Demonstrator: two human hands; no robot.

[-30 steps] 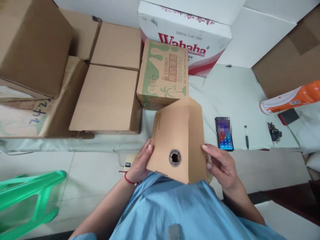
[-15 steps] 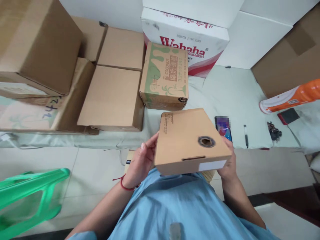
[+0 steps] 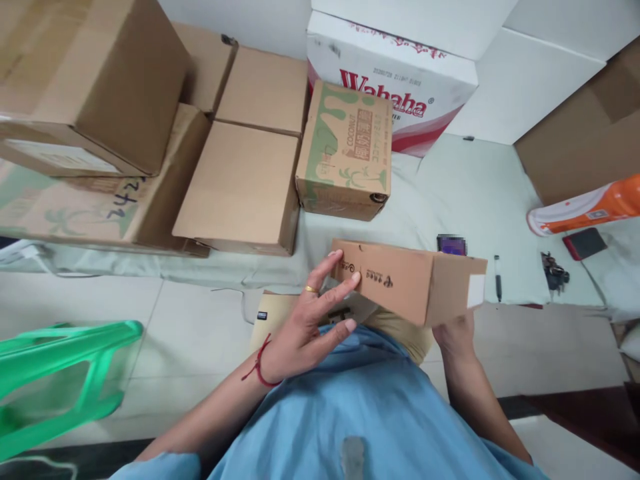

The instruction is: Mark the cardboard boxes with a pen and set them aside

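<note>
Small carton (image 3: 400, 277) is best steadied by the open left hand (image 3: 309, 323) while gripped, apparently from beneath, by the right hand (image 3: 456, 335).

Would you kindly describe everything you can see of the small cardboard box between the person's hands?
The small cardboard box is plain brown, with dark printing on its long visible side and a white label on the end at the right. Those faces look intact; the others are hidden. It is tilted, near the front edge of the pale cloth. Two fingertips of the left hand appear to touch the printed side, while the right hand seems to grip from below, its fingers mostly hidden.
</note>
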